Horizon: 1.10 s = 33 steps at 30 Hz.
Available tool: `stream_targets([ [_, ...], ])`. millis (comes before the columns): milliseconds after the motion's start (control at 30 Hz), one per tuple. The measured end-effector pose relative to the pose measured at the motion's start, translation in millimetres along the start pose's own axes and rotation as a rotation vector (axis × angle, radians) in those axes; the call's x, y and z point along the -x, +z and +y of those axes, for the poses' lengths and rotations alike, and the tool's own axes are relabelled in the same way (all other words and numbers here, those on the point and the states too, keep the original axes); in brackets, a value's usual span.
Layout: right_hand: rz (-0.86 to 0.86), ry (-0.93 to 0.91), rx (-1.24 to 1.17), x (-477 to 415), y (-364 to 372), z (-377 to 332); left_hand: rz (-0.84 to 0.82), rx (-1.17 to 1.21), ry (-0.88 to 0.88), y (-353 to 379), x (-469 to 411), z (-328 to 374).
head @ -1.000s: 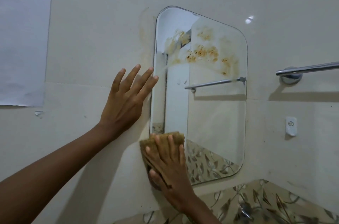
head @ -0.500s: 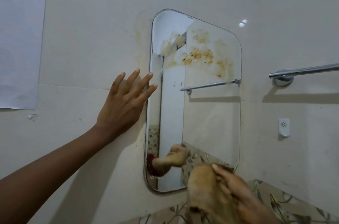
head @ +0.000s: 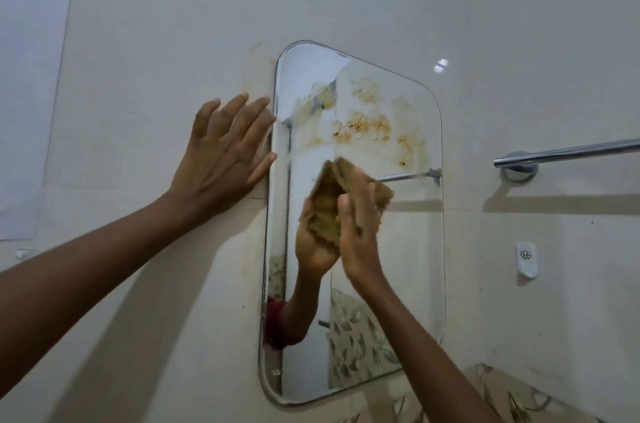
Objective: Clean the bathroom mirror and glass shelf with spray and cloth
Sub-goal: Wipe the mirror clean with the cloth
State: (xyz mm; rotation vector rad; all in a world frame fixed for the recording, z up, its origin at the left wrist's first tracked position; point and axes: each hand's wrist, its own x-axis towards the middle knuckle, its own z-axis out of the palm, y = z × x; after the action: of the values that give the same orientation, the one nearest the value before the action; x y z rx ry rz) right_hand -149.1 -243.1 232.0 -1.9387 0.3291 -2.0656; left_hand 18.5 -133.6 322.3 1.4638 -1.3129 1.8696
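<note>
A rounded frameless mirror (head: pixel 408 277) hangs on the cream tiled wall. Orange-brown stains (head: pixel 363 126) spread across its upper part. My right hand (head: pixel 360 232) presses a crumpled brown cloth (head: pixel 379 192) against the middle of the glass, just under the stains; the hand and cloth are mirrored to the left. My left hand (head: pixel 221 152) lies flat on the wall beside the mirror's left edge, fingers spread and fingertips touching the rim. No spray bottle or glass shelf is in view.
A chrome towel bar (head: pixel 568 152) juts from the wall to the right of the mirror. A small white hook (head: pixel 525 258) sits below it. A white sheet (head: pixel 31 93) covers the wall at far left. Leaf-patterned tiles (head: pixel 519 398) run along the bottom right.
My right hand with the cloth went from the mirror's lower left, down below its bottom edge, then up to the middle of the glass. The left hand stayed on the wall.
</note>
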Motion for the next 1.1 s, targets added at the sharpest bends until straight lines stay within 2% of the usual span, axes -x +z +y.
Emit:
stream_targets([
  [100,-0.16,-0.214,0.219,9.0,29.6,-12.8,0.013,-0.015,0.02,1.1,2.2,1.5],
  [200,-0.19,-0.367,0.387,2.3,42.7,-14.8,0.025,0.021,0.006,1.0,2.2,1.7],
  [400,-0.215,-0.469,0.495,-47.9,49.7,-27.0,0.058,0.105,-0.062,6.3,-6.6,-0.5],
  [667,-0.196,-0.442,0.521,-129.2,54.7,-57.3,0.122,0.079,-0.096,-1.7,-45.3,-16.2],
  [867,-0.164,-0.399,0.531,-165.4,42.5,-57.1,0.073,-0.037,0.007,14.8,-68.1,-20.3],
  [1100,-0.042,-0.151,0.496,-194.5,-21.8,-0.8,0.085,-0.093,0.028,17.2,-67.8,-21.2],
])
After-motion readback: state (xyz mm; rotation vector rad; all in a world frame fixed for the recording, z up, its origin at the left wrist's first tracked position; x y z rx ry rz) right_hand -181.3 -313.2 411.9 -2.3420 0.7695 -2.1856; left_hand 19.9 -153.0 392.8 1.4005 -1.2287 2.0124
